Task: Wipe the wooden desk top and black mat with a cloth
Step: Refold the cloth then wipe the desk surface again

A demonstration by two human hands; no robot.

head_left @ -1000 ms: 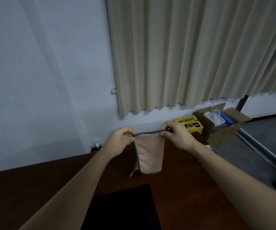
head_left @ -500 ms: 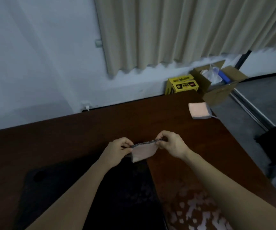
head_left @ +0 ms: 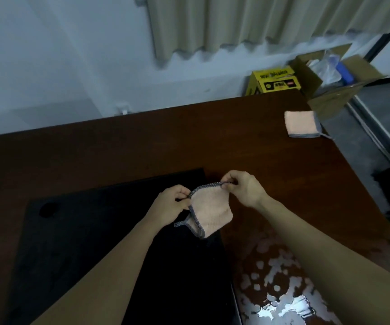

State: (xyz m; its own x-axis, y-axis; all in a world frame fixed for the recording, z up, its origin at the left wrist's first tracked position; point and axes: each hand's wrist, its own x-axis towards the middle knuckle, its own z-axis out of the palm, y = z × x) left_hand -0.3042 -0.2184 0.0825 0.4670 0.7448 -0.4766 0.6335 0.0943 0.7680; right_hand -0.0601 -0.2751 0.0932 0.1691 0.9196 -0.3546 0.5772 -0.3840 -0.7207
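On the dark brown wooden counter (head_left: 142, 141), at mid-frame, the small peach cloth with grey braided edging (head_left: 212, 213) hangs over the flat black mat's (head_left: 95, 231) right edge, its top hem pinched between left hand (head_left: 170, 204) and right hand (head_left: 241, 187).

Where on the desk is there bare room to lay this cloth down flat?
Bare wood runs along the far edge of the desk, between the wall and the black mat, and right toward the folded cloth. The mat's left half is bare too. The near right is wet and patchy; the hands crowd the middle.
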